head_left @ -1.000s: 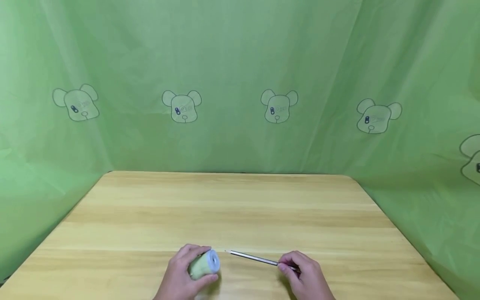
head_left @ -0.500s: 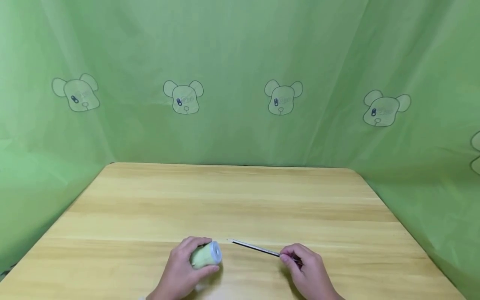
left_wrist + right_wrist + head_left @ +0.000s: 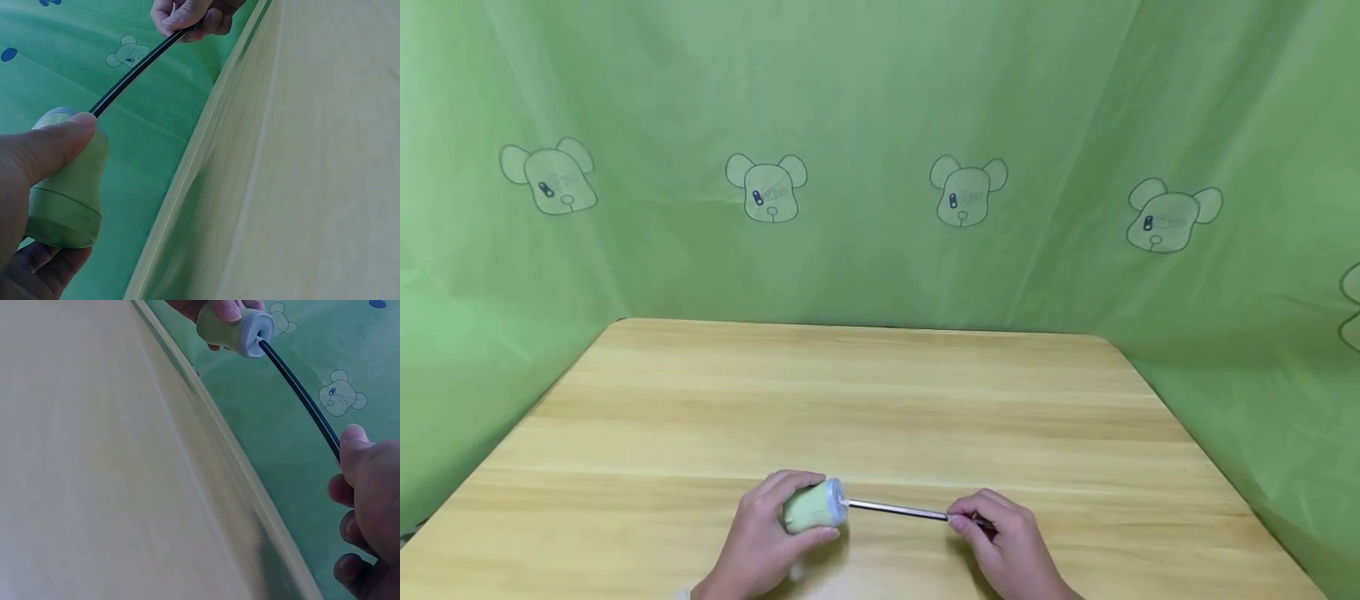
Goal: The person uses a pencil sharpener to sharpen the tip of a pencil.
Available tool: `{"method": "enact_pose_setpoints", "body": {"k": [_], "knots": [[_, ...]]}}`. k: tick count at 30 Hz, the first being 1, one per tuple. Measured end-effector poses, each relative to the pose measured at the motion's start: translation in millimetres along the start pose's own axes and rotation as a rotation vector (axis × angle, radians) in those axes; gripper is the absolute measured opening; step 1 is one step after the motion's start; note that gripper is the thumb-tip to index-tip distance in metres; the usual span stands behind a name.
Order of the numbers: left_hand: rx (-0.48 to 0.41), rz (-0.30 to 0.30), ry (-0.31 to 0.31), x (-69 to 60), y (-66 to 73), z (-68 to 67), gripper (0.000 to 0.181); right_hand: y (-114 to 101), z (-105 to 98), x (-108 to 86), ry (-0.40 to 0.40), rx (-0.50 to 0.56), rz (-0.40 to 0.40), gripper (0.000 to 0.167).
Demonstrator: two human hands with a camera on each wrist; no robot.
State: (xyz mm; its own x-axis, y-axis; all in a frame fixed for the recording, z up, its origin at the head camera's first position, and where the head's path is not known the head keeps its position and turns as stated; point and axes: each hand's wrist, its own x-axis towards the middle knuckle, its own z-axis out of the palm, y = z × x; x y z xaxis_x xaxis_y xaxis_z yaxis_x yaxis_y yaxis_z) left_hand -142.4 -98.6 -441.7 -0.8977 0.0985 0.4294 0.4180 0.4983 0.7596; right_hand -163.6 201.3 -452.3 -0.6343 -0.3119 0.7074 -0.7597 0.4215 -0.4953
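Note:
My left hand (image 3: 763,529) grips a pale green pencil sharpener (image 3: 808,508) between thumb and fingers, its light blue end with the hole turned to the right. From the other side my right hand (image 3: 1003,537) pinches a dark pencil with pale stripes (image 3: 898,509) near its back end. The pencil's sharpened tip is at the hole in the sharpener (image 3: 255,334), as the right wrist view shows. How deep the tip sits is hard to tell. In the left wrist view the thumb lies along the sharpener's side (image 3: 69,181). Both things are held above the table.
A light wood-grain table (image 3: 865,400) spreads out beneath and beyond both hands. Green sheeting with bear-head outlines (image 3: 865,108) hangs behind the table and along its sides. The table's front edge (image 3: 181,187) runs slantwise through both wrist views.
The pencil has moved left, closing the gap, so its tip now meets the sharpener's hole. My right hand has shifted slightly left with it. The left hand keeps its grip; the head view has tilted slightly.

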Motion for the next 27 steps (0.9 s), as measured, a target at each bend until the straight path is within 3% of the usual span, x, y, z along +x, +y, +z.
{"method": "enact_pose_setpoints", "body": {"k": [5, 12, 21, 27], "knots": [[0.001, 0.037, -0.044, 1.3, 0.3, -0.6, 0.051, 2.3, -0.1, 2.2, -0.014, 0.007, -0.038, 0.034], [0.012, 0.146, -0.111, -1.6, 1.3, -0.4, 0.048, -6.3, 2.5, 1.4, -0.044, 0.012, -0.034, 0.032], [0.030, 0.172, -0.134, -4.0, 2.7, -1.8, 0.046, -11.0, 5.3, -2.4, -0.052, 0.001, -0.021, 0.036], [0.033, 0.244, -0.107, -2.1, 0.7, 0.3, 0.045, -6.8, 6.7, 0.3, -0.049, 0.060, -0.031, 0.034]]}}
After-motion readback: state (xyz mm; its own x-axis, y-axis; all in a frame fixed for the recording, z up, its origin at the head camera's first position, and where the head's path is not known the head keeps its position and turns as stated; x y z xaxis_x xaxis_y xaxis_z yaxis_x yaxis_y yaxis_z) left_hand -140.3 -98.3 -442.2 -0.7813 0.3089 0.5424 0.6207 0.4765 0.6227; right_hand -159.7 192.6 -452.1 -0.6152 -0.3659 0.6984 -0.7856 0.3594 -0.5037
